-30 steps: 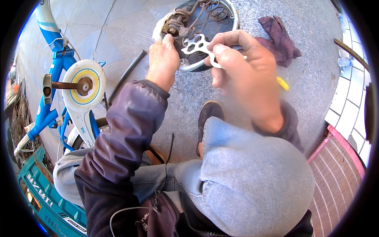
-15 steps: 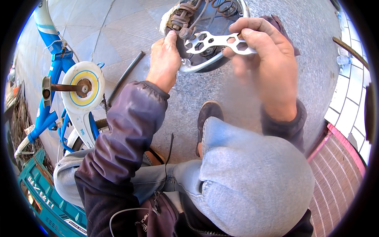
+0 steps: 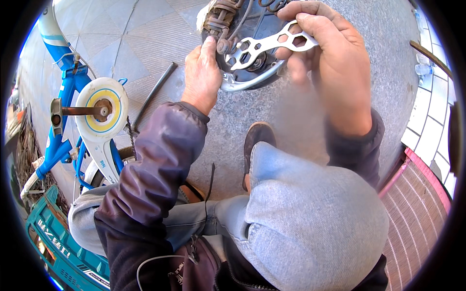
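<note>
My left hand (image 3: 203, 72) is closed on the near left edge of an upturned bicycle saddle (image 3: 247, 84), thumb up against its rusty clamp (image 3: 221, 23). The saddle's dark underside, pale rim and coil springs face me, and its far part runs out of view. In my right hand (image 3: 342, 72) is a flat silver multi-hole hex wrench (image 3: 266, 45), gripped at its right end between thumb and fingers. The wrench's left end lies over the saddle underside, beside a bolt end of the clamp. Whether it touches the bolt I cannot tell.
A blue and white bicycle frame (image 3: 60, 102) with a crank and chain guard (image 3: 103, 109) stands at the left. A dark metal tube (image 3: 154, 94) lies on the paving. A teal plastic crate (image 3: 63, 242) is at lower left, a pink-edged woven mat (image 3: 412, 213) at lower right.
My right hand has shifted slightly right and up, tilting the wrench so its right end sits higher. The saddle has moved a little farther out of the top of the view.
</note>
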Available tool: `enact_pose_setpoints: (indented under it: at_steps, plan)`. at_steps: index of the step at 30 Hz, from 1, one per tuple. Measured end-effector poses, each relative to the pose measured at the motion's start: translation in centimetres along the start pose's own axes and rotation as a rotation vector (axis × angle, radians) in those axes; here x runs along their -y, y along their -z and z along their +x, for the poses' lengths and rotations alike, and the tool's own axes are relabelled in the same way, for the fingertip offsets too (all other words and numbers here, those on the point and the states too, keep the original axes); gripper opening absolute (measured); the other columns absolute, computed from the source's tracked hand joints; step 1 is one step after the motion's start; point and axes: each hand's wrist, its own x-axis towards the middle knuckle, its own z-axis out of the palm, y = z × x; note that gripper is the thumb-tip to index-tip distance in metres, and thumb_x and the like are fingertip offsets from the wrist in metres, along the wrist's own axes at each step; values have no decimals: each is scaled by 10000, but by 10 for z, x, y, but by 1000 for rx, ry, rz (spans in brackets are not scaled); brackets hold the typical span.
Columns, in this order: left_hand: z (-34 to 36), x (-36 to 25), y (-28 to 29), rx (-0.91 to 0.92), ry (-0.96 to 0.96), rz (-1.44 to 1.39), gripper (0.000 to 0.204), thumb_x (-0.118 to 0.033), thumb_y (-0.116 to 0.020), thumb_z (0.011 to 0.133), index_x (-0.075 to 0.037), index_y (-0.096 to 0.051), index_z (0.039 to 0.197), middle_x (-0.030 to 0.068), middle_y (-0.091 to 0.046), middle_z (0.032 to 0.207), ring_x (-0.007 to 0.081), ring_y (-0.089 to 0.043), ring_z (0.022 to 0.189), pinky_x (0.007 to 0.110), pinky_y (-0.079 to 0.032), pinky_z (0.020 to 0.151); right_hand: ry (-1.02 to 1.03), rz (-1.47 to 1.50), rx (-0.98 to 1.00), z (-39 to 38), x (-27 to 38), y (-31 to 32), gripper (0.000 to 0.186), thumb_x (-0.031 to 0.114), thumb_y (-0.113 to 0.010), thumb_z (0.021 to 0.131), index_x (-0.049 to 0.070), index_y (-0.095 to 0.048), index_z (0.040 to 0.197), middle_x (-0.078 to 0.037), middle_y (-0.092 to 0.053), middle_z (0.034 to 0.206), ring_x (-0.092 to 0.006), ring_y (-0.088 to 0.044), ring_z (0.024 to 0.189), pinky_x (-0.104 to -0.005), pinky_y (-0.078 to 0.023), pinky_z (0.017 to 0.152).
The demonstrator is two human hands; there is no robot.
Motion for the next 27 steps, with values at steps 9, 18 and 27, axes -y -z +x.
enact_pose_setpoints:
  at_steps: [9, 18, 27]
  plan:
    - [1, 4, 5, -86, -50, 284, 477, -313, -430, 968, 109, -627, 865, 176, -652, 744, 211, -591, 666, 352, -457, 647, -35, -110, -56, 4, -18, 6, 191, 102, -434, 918, -29, -548, 995, -119, -622, 637, -123, -533, 390, -220, -395, 332]
    - [0, 8, 4, -79, 12, 308, 433, -329, -460, 985, 59, -628, 893, 74, -620, 778, 105, -514, 670, 278, -430, 628, -98, 25, -99, 3, -12, 9, 187, 105, -438, 913, -6, -562, 998, -112, -626, 630, -119, -524, 370, -210, -374, 311]
    - [-4, -7, 4, -90, -130, 501, 481, -322, -423, 968, 101, -609, 834, 201, -642, 717, 275, -618, 664, 389, -468, 653, -91, 10, -66, 3, -9, 11, 188, 102, -437, 916, -7, -562, 1005, -114, -627, 635, -120, -523, 372, -205, -363, 312]
